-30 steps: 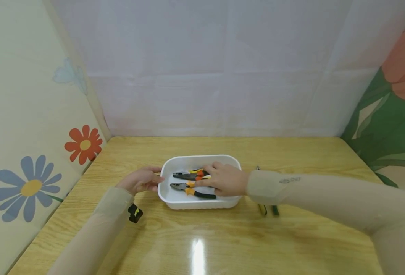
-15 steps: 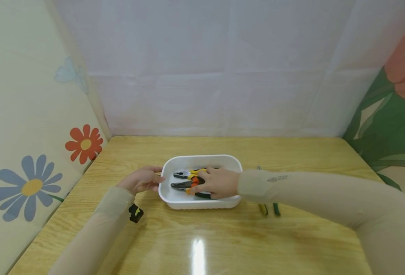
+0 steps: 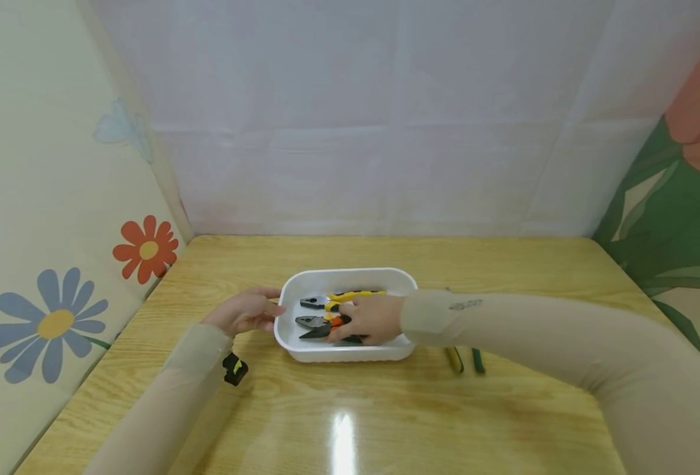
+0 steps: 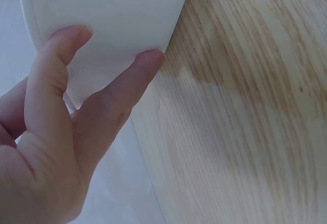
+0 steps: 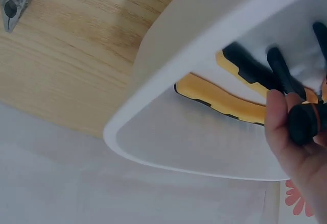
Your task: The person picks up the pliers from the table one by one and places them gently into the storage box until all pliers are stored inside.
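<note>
A white plastic bin (image 3: 350, 354) stands on the table with several pliers lying in it. My left hand (image 3: 245, 311) grips its left end, the thumb at the rim and fingers against the wall. Inside the bin, my right hand (image 3: 376, 320) holds long-nose pliers (image 3: 313, 334) with orange-and-black handles near the front wall; in the right wrist view a black handle end (image 5: 302, 124) shows between the fingers. Orange-and-black combination pliers (image 3: 310, 322) lie right beside them, mostly covered by the hand. Yellow-and-black pliers (image 3: 358, 295) lie along the back wall.
Right of the bin, a yellow handle (image 3: 454, 360) and a green handle (image 3: 478, 361) show on the table, partly hidden by my right forearm. A small black object with a yellow-green mark (image 3: 235, 369) is beside my left wrist. A white cloth (image 3: 350, 132) hangs behind the table.
My right hand has brought the long-nose pliers from the back pliers toward the bin's front wall, over the combination pliers. The yellow pliers are uncovered more. The left hand stays put.
</note>
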`<state>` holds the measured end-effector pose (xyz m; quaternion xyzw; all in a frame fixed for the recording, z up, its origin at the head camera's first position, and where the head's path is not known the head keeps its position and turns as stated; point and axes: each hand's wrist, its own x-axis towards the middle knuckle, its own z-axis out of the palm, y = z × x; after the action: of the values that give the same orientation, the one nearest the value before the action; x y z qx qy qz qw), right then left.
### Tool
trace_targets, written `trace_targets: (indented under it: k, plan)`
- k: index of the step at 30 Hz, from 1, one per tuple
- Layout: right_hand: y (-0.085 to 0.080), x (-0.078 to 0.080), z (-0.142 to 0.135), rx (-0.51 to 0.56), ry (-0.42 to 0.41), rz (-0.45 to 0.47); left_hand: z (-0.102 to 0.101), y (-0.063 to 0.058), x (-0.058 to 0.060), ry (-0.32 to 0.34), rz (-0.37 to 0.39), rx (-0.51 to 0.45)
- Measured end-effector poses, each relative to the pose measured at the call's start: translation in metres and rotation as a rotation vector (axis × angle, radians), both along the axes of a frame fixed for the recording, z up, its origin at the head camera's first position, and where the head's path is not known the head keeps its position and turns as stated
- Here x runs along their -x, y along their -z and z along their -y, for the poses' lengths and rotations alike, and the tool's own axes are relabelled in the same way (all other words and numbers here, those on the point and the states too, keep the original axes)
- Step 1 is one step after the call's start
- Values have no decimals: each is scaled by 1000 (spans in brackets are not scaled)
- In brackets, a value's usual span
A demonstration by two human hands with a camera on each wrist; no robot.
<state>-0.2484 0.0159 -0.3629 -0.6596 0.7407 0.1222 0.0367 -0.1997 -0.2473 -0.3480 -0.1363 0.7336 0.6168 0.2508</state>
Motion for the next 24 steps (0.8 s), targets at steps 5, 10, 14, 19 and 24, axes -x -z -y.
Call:
trace_targets:
  k: [5, 10, 14, 19, 24]
  plan:
    - [3, -1, 4, -35, 35, 44, 1, -1, -1, 10, -9, 0]
    - [3, -4, 4, -75, 61, 35, -1, -1, -1, 11, -10, 4]
    - [0, -6, 2, -87, 70, 66, -1, -1, -1, 11, -9, 4]
    - [-9, -4, -2, -104, 87, 144, -1, -1, 0, 10, -7, 0]
    - [-17, -3, -9, -57, 93, 174, 0, 1, -2, 21, -19, -30]
